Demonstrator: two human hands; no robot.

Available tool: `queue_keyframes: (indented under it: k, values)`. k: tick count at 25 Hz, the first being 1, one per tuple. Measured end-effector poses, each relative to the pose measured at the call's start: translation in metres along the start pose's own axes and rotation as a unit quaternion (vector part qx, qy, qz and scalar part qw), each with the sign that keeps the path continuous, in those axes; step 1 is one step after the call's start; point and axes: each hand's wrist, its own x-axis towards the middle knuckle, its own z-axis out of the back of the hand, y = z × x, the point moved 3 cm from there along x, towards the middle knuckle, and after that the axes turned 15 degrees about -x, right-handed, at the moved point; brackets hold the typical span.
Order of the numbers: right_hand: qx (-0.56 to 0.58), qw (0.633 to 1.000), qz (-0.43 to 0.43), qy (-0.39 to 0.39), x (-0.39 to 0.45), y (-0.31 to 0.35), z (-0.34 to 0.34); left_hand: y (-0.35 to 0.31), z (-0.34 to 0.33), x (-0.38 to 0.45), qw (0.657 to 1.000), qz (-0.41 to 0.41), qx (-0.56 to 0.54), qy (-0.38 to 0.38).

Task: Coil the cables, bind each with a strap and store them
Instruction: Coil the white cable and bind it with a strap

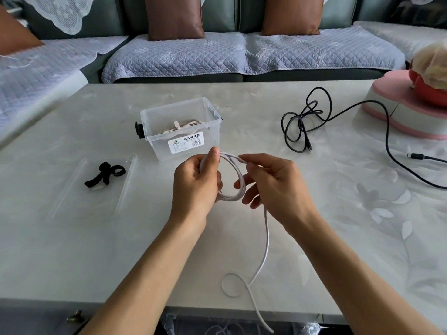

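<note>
Head view: left hand (197, 180) grips a half-wound white cable (233, 182), right hand (271, 180) pinching its loop above the pale worktop (72, 250). One beige bundle lies in the far clear plastic box (212, 112); tangled black cable (302, 122) right and black straps (105, 174) left await.

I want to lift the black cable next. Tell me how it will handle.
Probably floppy: the black cable lies in loose, irregular loops on the table. It looks thin, so likely light. One long run trails off to the right, so it would likely drag and tangle rather than lift as one bundle.
</note>
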Motion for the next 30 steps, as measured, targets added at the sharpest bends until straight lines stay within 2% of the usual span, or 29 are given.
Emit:
queue_keyframes:
  k: [4,8,13,16,19,21,25,28,30]
  values:
    - [-0.035,0.998,0.014,0.04,-0.004,0.001,-0.007,0.002,0.003,0.001,0.999,-0.01,-0.025,-0.045]
    - [-0.025,0.998,0.014,0.053,-0.004,0.001,-0.013,-0.001,0.004,-0.001,0.995,-0.082,0.039,-0.033]
    - [-0.069,0.995,0.073,0.028,-0.005,0.001,-0.018,-0.006,0.005,-0.003,0.989,-0.132,0.065,-0.028]
    - [-0.107,0.989,0.097,-0.017,-0.003,0.001,-0.014,-0.008,0.001,-0.005,0.991,-0.116,0.063,-0.011]
    - [-0.182,0.973,0.12,-0.077,0.002,-0.002,-0.005,-0.007,0.001,-0.004,0.991,-0.082,0.087,0.052]
    - [-0.231,0.961,0.135,-0.076,0.007,-0.002,0.0,-0.007,0.005,-0.004,0.985,-0.06,0.117,0.115]
    - [-0.292,0.943,0.162,0.005,0.006,0.002,0.005,-0.012,0.013,-0.006,0.915,-0.146,0.31,0.212]
    - [-0.244,0.96,0.135,0.024,0.007,0.0,0.004,-0.012,0.011,-0.003,0.9,-0.151,0.339,0.23]
    - [-0.104,0.992,0.062,0.032,0.008,-0.004,0.003,-0.012,0.01,0.001,0.909,-0.164,0.335,0.184]
